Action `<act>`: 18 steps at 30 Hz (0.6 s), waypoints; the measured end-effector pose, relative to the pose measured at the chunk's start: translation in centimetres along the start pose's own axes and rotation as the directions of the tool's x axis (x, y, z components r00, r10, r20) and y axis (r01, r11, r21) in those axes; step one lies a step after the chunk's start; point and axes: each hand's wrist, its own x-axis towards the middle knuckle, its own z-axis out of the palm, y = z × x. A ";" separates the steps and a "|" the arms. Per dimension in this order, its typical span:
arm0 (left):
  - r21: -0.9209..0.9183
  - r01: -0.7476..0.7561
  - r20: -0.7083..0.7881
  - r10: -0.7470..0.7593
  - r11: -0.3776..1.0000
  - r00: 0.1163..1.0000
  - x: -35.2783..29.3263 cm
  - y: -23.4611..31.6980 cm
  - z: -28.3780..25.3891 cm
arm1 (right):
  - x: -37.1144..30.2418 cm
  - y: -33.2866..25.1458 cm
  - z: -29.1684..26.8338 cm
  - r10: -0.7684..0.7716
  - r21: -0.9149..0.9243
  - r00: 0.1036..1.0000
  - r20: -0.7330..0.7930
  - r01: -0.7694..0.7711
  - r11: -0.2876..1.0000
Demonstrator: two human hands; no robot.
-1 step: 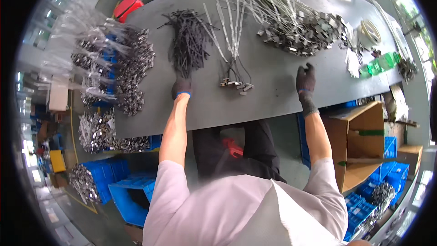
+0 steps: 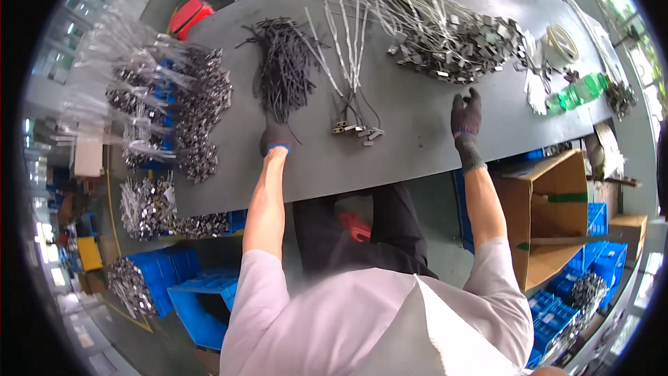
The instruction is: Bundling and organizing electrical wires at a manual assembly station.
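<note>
My left hand (image 2: 276, 138), in a dark glove with a blue cuff edge, is at the near end of a pile of thin black strips (image 2: 285, 73). Its fingers look closed on strip ends, though the glove mostly hides them; one strip bends out to its right. My gloved right hand (image 2: 466, 115) holds nothing, its thumb and fingers apart, just above the grey tabletop (image 2: 396, 157). Between the hands lies a small group of cables with metal ends (image 2: 356, 129) and pale sleeved tails. Beyond my right hand is a large heap of similar cables with grey metal blocks (image 2: 456, 49).
Many bundled metal-ended parts (image 2: 202, 118) stand along the table's left end. At the right are a green plastic bottle (image 2: 583, 92) and a roll of tape (image 2: 561, 46). Below the right edge stands an open cardboard box (image 2: 511, 216); a blue crate (image 2: 202, 306) sits lower left.
The view has shifted slightly. My right hand's fingers are a little more upright and spread. A black strip now shows curving out beside my left hand.
</note>
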 end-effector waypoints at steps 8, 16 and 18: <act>0.274 -0.147 0.030 0.144 0.950 0.989 -0.5 1.0 0.7 | 8.9 -0.3 5.6 0.051 0.342 0.989 0.141 -0.097 0.935; -0.234 -0.015 0.215 0.067 0.972 0.974 1.7 -2.8 1.4 | 2.4 -2.2 -1.6 0.124 0.089 0.928 0.351 -0.165 0.982; -0.597 0.243 0.323 -0.048 0.765 0.945 0.7 -3.2 1.2 | 0.4 -2.3 -2.7 0.299 0.108 0.703 0.646 -0.472 0.875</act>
